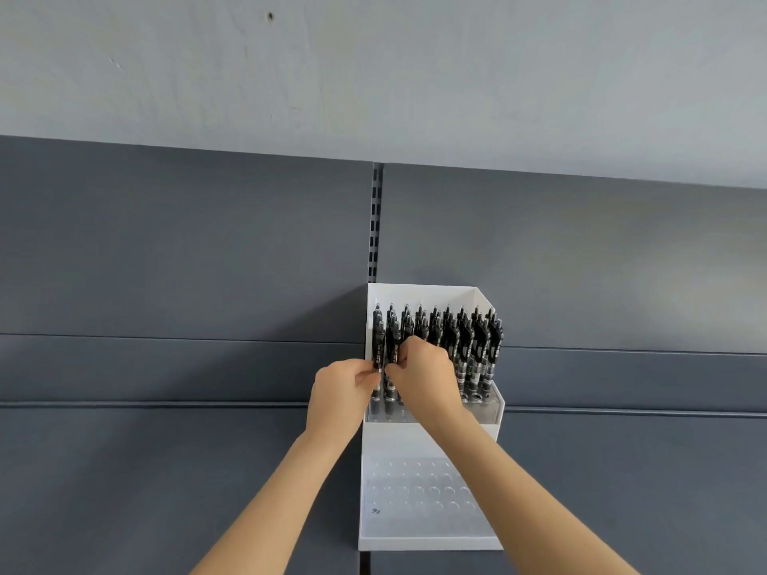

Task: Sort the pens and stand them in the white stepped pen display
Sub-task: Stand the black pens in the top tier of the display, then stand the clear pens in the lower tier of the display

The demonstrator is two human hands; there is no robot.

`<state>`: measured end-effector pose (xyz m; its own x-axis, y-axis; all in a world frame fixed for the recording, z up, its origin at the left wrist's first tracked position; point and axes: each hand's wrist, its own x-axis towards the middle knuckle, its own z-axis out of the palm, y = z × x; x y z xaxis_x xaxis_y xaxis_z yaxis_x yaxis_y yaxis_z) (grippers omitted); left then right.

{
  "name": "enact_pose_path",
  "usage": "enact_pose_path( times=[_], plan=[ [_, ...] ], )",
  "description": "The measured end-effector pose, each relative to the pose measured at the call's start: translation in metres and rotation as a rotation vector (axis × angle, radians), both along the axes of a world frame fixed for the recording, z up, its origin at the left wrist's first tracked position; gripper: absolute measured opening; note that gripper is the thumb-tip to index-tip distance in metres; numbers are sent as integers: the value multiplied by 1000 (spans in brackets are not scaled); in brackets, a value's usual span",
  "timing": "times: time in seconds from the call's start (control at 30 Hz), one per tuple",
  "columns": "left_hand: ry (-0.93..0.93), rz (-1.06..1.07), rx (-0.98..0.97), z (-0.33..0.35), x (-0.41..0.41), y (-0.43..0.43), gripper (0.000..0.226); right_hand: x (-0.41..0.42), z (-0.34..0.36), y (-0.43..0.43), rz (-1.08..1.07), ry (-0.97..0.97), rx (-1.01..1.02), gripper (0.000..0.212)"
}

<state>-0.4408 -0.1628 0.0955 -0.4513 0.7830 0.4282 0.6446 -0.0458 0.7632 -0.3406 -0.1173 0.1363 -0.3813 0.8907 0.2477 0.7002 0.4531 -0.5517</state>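
The white stepped pen display (431, 294) hangs on a dark grey shelf wall. Several black pens (477, 346) stand upright in its upper tier. My left hand (338, 390) pinches the leftmost front pen (378, 346) at its barrel. Just to the right, my right hand (423, 371) has its fingers curled round a neighbouring pen (392, 346), and it hides the pens in the middle of the front row. The lower clear tier (419, 491) shows several round holes with no pens in them.
Dark grey back panels (166, 263) fill both sides of the display. A slotted upright rail (374, 226) runs above it. Horizontal ledges (145, 404) cross the wall at hand height. A pale grey wall (373, 76) lies above.
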Motion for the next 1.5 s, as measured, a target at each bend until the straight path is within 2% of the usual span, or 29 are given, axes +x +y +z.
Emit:
enact_pose_path(
  times=[0.17,0.3,0.43,0.57,0.73,0.9,1.3,1.5],
  plan=[
    [-25,94,35,-8,14,-27,36,24,-16,-8,76,184,-49,26],
    [42,127,23,-32,33,-44,33,68,-38,-14,70,252,2,18],
    [152,30,-116,-49,75,-44,31,132,-67,-7,1,132,22,24],
    [303,-66,-330,-54,134,-26,37,209,-87,7,-50,-189,-11,47],
    [390,-115,-389,-57,229,3,40,310,-95,19,-69,-391,-79,57],
    [451,-168,-416,-62,318,29,40,403,-94,31,-106,-406,-117,58],
    [610,-359,-439,-61,472,100,41,572,-92,62,-294,-294,-186,57],
    [591,-482,-437,-77,542,159,42,649,-103,95,-409,-281,-223,56]
  ],
)
